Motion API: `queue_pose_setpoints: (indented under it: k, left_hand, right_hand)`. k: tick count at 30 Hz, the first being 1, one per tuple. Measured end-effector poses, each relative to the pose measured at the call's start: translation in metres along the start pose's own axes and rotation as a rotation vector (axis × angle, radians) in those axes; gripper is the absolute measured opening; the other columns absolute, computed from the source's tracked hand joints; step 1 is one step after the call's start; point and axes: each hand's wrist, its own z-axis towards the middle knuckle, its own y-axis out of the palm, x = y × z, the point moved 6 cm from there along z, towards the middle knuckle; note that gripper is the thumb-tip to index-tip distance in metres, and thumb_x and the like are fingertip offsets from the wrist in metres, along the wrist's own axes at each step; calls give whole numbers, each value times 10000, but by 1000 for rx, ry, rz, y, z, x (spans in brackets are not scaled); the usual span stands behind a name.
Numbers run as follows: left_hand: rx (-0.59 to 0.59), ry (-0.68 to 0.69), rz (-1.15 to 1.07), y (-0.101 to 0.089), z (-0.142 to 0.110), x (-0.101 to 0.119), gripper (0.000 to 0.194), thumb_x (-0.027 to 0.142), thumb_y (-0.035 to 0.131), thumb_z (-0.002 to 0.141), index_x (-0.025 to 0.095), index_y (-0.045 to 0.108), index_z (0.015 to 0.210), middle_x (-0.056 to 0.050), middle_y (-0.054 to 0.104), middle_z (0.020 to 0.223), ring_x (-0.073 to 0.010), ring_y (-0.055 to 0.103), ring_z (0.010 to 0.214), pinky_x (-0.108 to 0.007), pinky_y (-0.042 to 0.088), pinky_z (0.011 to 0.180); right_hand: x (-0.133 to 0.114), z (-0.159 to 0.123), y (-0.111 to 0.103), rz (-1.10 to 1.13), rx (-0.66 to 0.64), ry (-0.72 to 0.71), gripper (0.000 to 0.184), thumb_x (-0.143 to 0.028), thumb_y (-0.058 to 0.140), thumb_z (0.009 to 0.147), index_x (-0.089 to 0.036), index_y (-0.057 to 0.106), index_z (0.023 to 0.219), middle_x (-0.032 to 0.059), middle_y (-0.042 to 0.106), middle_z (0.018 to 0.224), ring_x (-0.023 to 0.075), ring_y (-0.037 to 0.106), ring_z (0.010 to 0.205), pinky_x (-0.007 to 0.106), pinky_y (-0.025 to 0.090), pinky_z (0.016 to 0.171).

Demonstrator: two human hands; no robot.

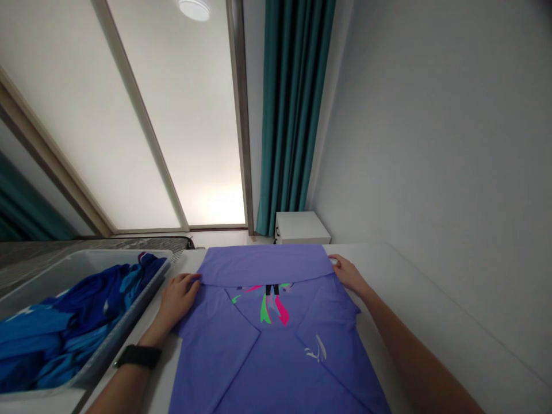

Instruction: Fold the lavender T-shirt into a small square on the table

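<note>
A purple T-shirt lies spread on the white table. Its far end is turned over toward me in a wide flat band, and both sleeves lie folded inward across the body. Pink, green and black print shows just below the band, with a small white mark lower right. At the band's left corner, my left hand grips the cloth with fingers and thumb; a black watch band is on that wrist. On the opposite corner my right hand pinches the fabric, its fingertips partly hidden by the shirt edge.
To the left stands a translucent plastic bin with several blue garments heaped inside. Beyond the white table is a small white cabinet below a teal curtain. A wall runs along the right side.
</note>
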Motion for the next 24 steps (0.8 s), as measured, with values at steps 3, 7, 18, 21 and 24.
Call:
queue_pose_setpoints:
  k: [3, 7, 18, 21, 24]
  left_hand:
    - [12, -16, -35, -2, 3, -3, 440, 371, 379, 879, 216, 739, 1077, -75, 707, 1091, -274, 609, 1025, -402, 485, 919]
    - [32, -33, -66, -1, 4, -7, 450, 362, 379, 877, 212, 738, 1102, -72, 715, 1092, -273, 614, 1040, -402, 491, 925]
    - [-32, -48, -30, 0, 2, -3, 481, 371, 359, 888, 189, 718, 1151, -92, 692, 1151, -288, 595, 1087, -428, 461, 969]
    - [-39, -48, -26, 0, 1, -1, 473, 376, 369, 889, 191, 710, 1159, -95, 689, 1146, -298, 586, 1096, -438, 457, 966]
    - [-22, -50, -17, -1, 0, 0, 440, 367, 394, 886, 204, 708, 1148, -94, 686, 1144, -306, 581, 1092, -444, 458, 951]
  right_hand:
    - [0, 0, -3, 28, -5, -4, 422, -206, 437, 832, -149, 636, 1200, -5, 622, 695, 158, 586, 636, 236, 436, 593]
    - [5, -2, -3, 31, -19, -11, 406, -213, 421, 829, -154, 647, 1162, -15, 600, 643, 166, 569, 597, 246, 419, 563]
    - [10, -15, 8, -141, 70, -104, 359, -234, 437, 845, -214, 662, 1123, 25, 681, 781, 187, 619, 693, 291, 455, 709]
    - [9, -20, 4, -176, 113, -144, 373, -233, 402, 875, -186, 649, 1150, 57, 682, 858, 201, 627, 780, 311, 465, 777]
    - [2, -24, 1, -247, 148, -201, 374, -224, 379, 905, -163, 656, 1148, 96, 675, 949, 224, 615, 897, 334, 458, 842]
